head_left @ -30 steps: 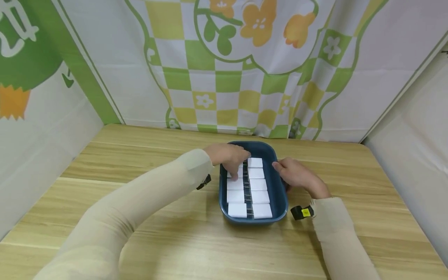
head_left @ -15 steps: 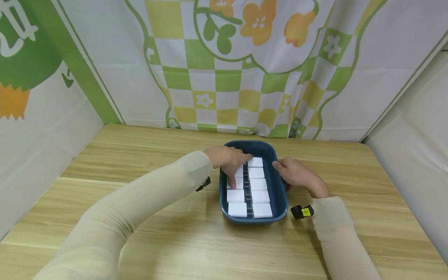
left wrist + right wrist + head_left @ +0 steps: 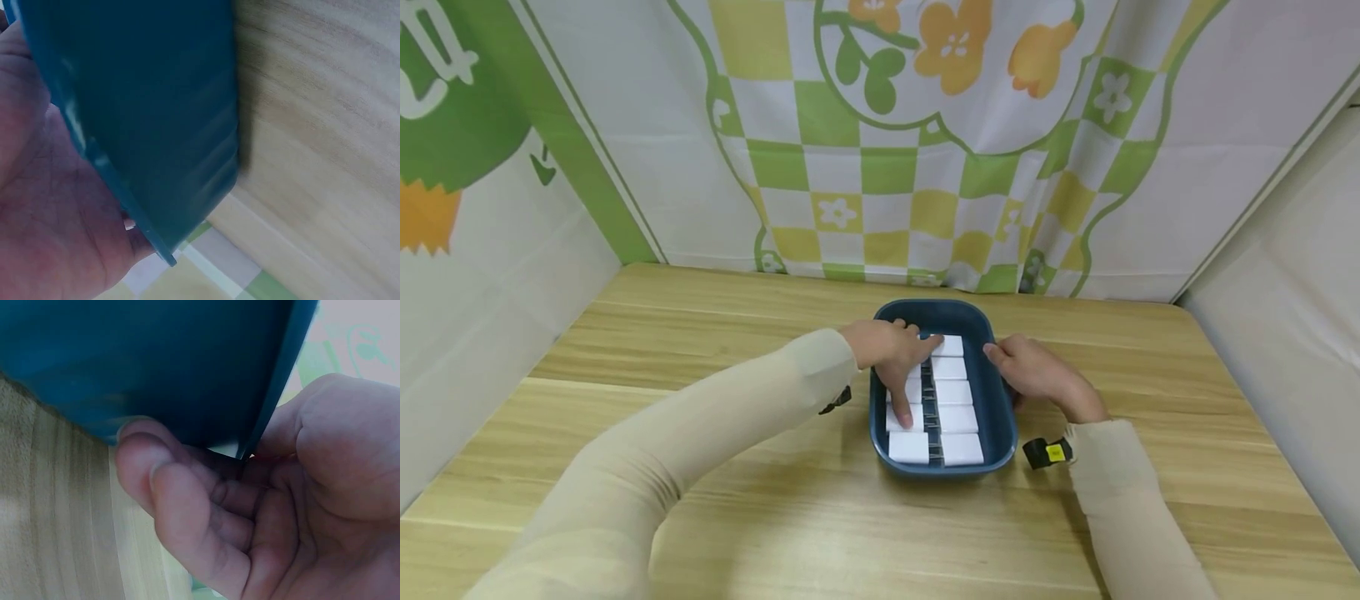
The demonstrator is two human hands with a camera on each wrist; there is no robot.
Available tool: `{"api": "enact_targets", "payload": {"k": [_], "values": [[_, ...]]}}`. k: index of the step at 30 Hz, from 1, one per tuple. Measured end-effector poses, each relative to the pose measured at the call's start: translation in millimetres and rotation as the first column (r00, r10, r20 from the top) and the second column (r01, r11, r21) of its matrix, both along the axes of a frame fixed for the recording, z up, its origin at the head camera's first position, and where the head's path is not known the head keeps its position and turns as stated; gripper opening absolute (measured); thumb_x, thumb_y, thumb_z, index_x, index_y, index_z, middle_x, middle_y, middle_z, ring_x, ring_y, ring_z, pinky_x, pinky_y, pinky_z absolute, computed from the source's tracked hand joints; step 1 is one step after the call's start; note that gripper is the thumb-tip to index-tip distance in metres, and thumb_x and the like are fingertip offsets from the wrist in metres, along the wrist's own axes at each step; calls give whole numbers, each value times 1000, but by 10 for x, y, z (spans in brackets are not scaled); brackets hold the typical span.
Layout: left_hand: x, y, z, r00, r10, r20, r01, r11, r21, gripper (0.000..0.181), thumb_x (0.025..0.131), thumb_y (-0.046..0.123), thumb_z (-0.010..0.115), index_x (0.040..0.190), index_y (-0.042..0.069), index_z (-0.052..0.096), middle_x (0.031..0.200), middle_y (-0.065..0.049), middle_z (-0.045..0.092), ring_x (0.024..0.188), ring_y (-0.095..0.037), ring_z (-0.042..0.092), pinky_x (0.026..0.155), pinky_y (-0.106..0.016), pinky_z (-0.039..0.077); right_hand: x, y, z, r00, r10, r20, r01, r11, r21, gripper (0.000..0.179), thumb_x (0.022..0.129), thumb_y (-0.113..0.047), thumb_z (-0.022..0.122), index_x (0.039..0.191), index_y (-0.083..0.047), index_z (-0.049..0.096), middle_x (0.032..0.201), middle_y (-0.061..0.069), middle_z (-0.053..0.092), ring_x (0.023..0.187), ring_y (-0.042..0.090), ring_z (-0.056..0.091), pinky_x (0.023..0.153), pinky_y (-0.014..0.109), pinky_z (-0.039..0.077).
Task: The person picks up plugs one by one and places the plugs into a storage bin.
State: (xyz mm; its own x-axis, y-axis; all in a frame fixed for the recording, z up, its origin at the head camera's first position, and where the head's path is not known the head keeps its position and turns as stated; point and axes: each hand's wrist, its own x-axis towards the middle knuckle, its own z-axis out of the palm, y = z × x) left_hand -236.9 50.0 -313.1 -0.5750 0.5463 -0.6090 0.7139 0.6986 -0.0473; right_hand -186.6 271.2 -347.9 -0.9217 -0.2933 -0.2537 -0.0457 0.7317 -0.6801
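Note:
A dark blue plastic tub (image 3: 997, 442) sits on the table, holding two columns of white rectangular blocks (image 3: 953, 392). Thin metal pieces show in the gap between the columns. Over the tub's left rim reaches my left hand (image 3: 891, 354), fingers spread; its thumb touches a left-column block near the front, and a fingertip lies at the rearmost right-column block. My right hand (image 3: 1037, 371) grips the tub's right rim, thumb on top. In the right wrist view, its curled fingers (image 3: 181, 500) lie under the rim against the outer wall. The left hand covers the rear left blocks.
The wooden table (image 3: 760, 517) runs round the tub on all sides. Behind it hangs a checked, flowered curtain (image 3: 895, 200), with pale cloth walls at left and right. A black wrist camera (image 3: 1047, 453) sits beside the right wrist.
The left hand has shifted toward the near end of the tub. Its thumb has slid down the left column and its fingers have spread wider. The right hand and tub stay put.

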Motion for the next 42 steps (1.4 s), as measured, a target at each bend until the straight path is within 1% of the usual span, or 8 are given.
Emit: {"api": "enact_targets", "payload": {"k": [11,19,22,26,29,31,37,42], "values": [[3,6,-2,1000,21,-1,-21,1000,-13,138,66,72,81,164,22,-2,165,-19,21,150,-37,21,119,-51,23,4,-12,5,1000,0,2,0,1000,-1,44,112,-22,35,100,7,67,66,9,64,53,23,63,52,38,56],[3,0,-12,1000,31,5,-31,1000,3,138,67,73,80,164,21,-3,165,-20,19,150,-38,20,120,-52,22,9,-10,-2,1000,7,-2,-7,1000,6,44,112,-21,35,101,7,67,66,9,63,54,24,63,53,38,56],[40,-1,-1,999,31,10,-32,999,7,139,66,76,78,164,23,-6,167,-19,11,152,-38,14,120,-53,20,10,-11,-3,1000,9,2,-9,1000,6,44,111,-21,35,103,8,67,67,9,64,55,24,64,53,38,56],[136,18,4,1000,1,17,-1,1000,3,144,62,81,76,163,27,-11,168,-19,-1,154,-40,6,121,-55,17,6,-7,4,1000,12,3,-12,1000,-11,45,111,-21,34,105,9,67,68,9,65,55,24,65,54,38,57],[206,40,-12,999,-34,-8,34,999,-15,147,59,82,77,162,28,-12,168,-19,-2,153,-41,6,121,-55,16,4,0,6,1000,10,4,-10,1000,-22,45,112,-21,34,106,10,67,68,10,66,56,23,65,54,38,57],[230,45,-29,999,-39,-30,39,999,-28,147,59,81,77,163,28,-11,168,-19,0,153,-40,8,121,-54,18,2,-1,6,1000,13,8,-13,1000,-25,45,112,-21,34,107,10,66,69,9,66,56,22,65,54,38,57],[228,34,-42,999,-18,-44,16,999,-31,146,59,79,79,163,27,-10,168,-20,3,153,-40,11,121,-53,18,1,-7,15,1000,9,13,-8,1000,-11,45,112,-20,34,108,10,66,69,10,65,56,23,65,54,38,57],[210,81,-34,1000,-14,-23,14,1000,-12,146,58,83,76,163,29,-10,168,-19,1,153,-40,9,120,-54,18,-3,-4,5,1000,16,7,-16,1000,-11,45,112,-20,33,108,10,66,69,10,65,55,23,64,54,38,57]]}}
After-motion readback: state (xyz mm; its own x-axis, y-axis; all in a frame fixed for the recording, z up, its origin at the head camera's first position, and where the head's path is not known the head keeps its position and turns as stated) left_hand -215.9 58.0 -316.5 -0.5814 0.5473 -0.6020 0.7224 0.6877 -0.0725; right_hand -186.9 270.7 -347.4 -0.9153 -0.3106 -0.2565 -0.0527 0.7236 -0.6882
